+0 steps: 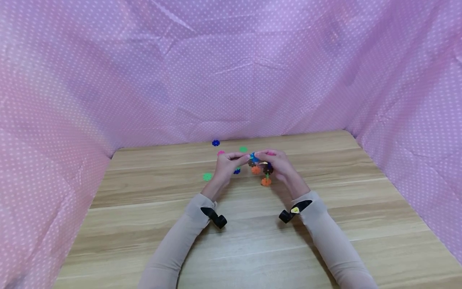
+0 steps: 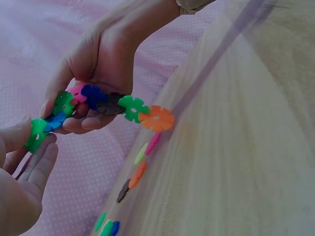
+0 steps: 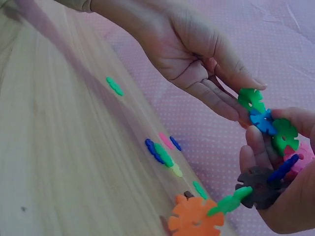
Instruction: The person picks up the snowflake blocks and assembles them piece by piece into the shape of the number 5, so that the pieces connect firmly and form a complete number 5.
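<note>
You pinched the green end disc (image 3: 251, 100) with your left hand (image 3: 192, 59) while your right hand (image 2: 106, 64) gripped the chain (image 3: 259, 187) beyond the light blue disc (image 3: 263, 121), apparently steadying that joint from both sides. The remaining links crossed your right fingers and hung towards the orange disc (image 3: 196, 219), likely for want of other support, though whether it touched the table (image 1: 252, 249) was hard to tell. Loose discs (image 3: 114, 86) lay nearby, within your easy reach.
</note>
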Action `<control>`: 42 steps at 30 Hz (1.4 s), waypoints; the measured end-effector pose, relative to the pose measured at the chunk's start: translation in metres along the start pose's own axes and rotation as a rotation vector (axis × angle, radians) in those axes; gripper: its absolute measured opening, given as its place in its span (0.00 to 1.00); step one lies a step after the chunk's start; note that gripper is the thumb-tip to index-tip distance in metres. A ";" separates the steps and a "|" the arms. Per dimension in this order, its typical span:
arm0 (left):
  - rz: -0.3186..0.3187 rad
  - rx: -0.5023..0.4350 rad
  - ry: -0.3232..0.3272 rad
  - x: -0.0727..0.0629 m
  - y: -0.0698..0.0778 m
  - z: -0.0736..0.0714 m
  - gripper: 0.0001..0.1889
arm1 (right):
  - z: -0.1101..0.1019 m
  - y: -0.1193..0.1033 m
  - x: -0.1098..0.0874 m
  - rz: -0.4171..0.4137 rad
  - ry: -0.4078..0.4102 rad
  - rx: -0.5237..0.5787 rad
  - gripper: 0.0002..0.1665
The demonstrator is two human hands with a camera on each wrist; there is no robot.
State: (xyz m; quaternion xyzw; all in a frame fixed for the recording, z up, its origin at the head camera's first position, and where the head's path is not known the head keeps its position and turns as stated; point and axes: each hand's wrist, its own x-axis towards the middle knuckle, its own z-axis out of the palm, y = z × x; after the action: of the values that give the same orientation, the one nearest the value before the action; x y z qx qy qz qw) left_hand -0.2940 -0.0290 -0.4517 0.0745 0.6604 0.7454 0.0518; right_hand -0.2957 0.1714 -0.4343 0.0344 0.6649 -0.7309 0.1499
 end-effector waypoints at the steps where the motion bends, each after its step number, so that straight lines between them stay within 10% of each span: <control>1: -0.002 0.002 -0.005 0.000 0.000 -0.001 0.14 | 0.000 -0.001 0.000 -0.002 -0.003 -0.014 0.06; 22: -0.131 0.098 -0.158 0.004 0.002 -0.011 0.13 | -0.007 0.003 0.001 0.001 -0.099 -0.216 0.03; 32: -0.141 0.079 -0.187 0.003 0.002 -0.010 0.14 | -0.010 0.006 0.004 -0.010 -0.173 -0.294 0.18; 42: -0.114 0.367 -0.129 0.006 0.015 -0.033 0.16 | -0.015 -0.002 0.000 -0.010 -0.162 -0.287 0.18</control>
State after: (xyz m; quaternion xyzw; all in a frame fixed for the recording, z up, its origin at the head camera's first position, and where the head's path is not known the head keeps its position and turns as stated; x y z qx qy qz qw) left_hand -0.3054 -0.0619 -0.4403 0.0927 0.7836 0.6022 0.1214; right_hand -0.2984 0.1864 -0.4336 -0.0498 0.7485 -0.6294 0.2028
